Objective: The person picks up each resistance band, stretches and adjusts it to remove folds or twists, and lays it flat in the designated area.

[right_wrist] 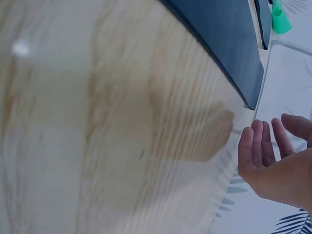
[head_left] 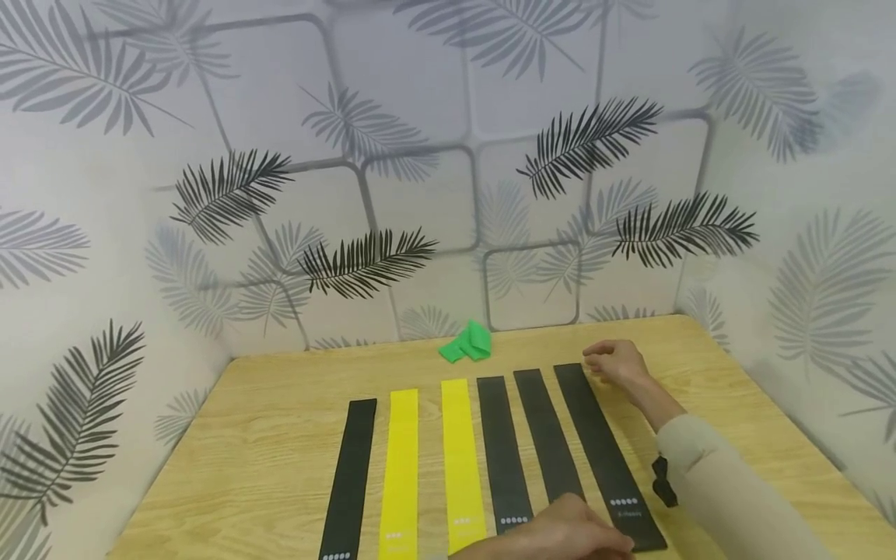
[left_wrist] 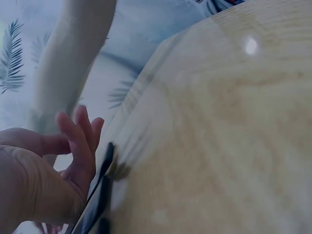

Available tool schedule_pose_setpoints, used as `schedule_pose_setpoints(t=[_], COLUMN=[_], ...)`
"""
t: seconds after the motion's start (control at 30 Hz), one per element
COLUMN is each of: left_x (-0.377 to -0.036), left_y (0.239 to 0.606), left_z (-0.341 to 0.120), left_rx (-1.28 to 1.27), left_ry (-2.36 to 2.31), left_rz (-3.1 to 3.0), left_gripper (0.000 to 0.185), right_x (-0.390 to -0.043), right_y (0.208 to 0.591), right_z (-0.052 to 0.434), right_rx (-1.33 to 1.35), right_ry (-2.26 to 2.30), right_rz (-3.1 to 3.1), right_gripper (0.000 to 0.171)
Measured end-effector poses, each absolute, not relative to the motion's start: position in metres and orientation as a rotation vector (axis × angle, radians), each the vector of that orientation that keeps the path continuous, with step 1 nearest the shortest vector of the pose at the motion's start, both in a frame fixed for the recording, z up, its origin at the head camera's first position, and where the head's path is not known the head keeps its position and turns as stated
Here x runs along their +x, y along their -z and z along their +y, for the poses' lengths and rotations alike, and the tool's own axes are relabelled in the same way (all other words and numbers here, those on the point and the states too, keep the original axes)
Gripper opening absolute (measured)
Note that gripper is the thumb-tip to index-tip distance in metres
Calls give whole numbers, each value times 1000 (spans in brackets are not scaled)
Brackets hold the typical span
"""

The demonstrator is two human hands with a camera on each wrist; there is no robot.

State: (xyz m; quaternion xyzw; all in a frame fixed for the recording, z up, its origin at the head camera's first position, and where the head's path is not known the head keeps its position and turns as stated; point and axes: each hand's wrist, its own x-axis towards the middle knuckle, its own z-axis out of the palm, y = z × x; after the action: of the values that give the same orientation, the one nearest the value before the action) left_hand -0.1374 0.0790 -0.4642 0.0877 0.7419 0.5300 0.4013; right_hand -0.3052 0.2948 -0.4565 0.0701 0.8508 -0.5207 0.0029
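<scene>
A wooden table (head_left: 266,435) is sitting in a corner of leaf-patterned wall, with six flat resistance bands lying side by side on it. Going left to right: a black band (head_left: 350,474), two yellow bands (head_left: 400,467) (head_left: 462,459), then three more black bands, the last being the rightmost black band (head_left: 602,443). Behind the row, a crumpled green band (head_left: 467,344) is lying near the wall. The left hand (head_left: 567,533) is resting at the near ends of the right-hand black bands, fingers relaxed and gripping nothing. The right hand (head_left: 616,362) is hovering just beside the far end of the rightmost black band, fingers loosely curled and holding nothing. The hands are well apart. To lay this band well, it seems best to be pressing both ends flat and keeping it parallel with its neighbours, evenly spaced.
</scene>
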Motion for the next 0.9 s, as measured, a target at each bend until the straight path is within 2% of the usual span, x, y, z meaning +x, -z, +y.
schedule_pose_setpoints(t=[0.17, 0.4, 0.67, 0.9], left_x=[-168, -225, -309, -363], left_y=[456, 446, 448, 458], left_z=[60, 25, -16, -44], left_rx=[258, 336, 446, 250], left_ry=[-1486, -1594, -1628, -1592], left_rz=[1780, 2064, 2323, 2747], left_gripper=[27, 33, 35, 26], right_x=[-301, -298, -292, -276], right_y=[456, 459, 462, 469], right_z=[303, 318, 342, 352], right_rx=[178, 142, -75, -288], right_ry=[1680, 1671, 1608, 1634], right_rz=[2640, 2620, 2482, 2301], right_gripper=[35, 35, 37, 40])
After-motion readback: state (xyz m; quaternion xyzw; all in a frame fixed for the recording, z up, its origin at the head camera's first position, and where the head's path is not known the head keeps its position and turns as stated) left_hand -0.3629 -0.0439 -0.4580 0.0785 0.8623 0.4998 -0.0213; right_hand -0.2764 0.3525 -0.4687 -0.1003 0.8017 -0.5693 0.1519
